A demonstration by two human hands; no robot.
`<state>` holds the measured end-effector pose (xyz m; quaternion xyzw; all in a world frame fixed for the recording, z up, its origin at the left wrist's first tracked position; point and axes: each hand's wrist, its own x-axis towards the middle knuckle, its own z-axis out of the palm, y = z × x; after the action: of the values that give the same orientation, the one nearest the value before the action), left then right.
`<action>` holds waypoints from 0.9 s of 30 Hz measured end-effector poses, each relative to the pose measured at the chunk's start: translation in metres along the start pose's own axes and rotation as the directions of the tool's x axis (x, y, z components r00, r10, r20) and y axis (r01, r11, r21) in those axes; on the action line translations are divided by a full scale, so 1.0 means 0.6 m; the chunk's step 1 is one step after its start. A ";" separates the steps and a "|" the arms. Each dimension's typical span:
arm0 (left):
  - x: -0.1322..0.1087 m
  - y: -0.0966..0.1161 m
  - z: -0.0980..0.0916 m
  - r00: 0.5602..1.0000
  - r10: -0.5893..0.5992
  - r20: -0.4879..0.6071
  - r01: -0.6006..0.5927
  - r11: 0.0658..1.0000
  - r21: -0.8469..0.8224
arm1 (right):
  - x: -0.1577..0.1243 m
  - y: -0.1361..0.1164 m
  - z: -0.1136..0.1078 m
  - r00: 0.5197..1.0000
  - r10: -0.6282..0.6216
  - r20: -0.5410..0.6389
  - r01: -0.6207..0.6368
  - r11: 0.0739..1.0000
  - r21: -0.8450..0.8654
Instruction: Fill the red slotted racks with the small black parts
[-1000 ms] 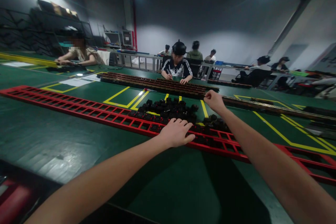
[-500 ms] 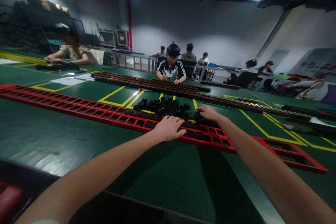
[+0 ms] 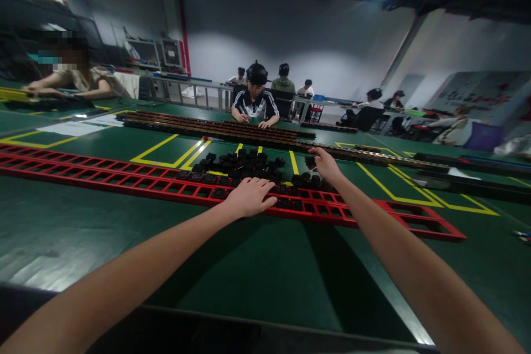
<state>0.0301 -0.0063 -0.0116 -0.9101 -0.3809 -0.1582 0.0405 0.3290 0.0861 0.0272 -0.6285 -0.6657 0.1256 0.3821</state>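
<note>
A long red frame [image 3: 136,181] with ladder-like slots lies across the green table, with several small black square parts [image 3: 219,192] seated in its slots. My left hand [image 3: 251,197] rests over the frame, palm down, its fingers stretched out and the thumb apart. Behind it is a loose heap of black parts [image 3: 244,163]. My right hand [image 3: 326,167] is just above the right end of that heap, its fingers curled round a small black part [image 3: 310,163], which is partly hidden.
Beyond the heap, long brown-black rails [image 3: 215,128] lie across the table. Yellow tape lines [image 3: 155,147] mark its surface. White sheets [image 3: 78,124] lie at the left. A co-worker [image 3: 255,97] sits opposite, another person [image 3: 78,74] at the left.
My right hand has lifted slightly off the black parts, with one between its fingers. My left hand stays on the frame. The view has shifted to the right.
</note>
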 end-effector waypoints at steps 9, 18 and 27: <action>-0.001 -0.004 -0.005 0.999 0.002 0.042 -0.001 1.000 -0.016 | -0.091 0.059 -0.039 0.996 0.085 -0.014 -0.068 0.869 0.491; -0.006 -0.008 0.002 0.999 0.001 0.034 -0.002 0.999 0.043 | -0.147 0.025 -0.031 0.989 -0.137 -0.062 0.146 0.971 0.189; -0.013 0.006 0.000 0.999 -0.032 0.020 0.029 0.991 0.133 | -0.177 0.015 -0.036 0.949 -0.310 0.054 0.312 0.949 -0.042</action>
<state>0.0274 -0.0141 -0.0140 -0.9011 -0.4049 -0.1232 0.0941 0.3411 -0.0182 -0.0014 -0.5220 -0.7680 0.0619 0.3659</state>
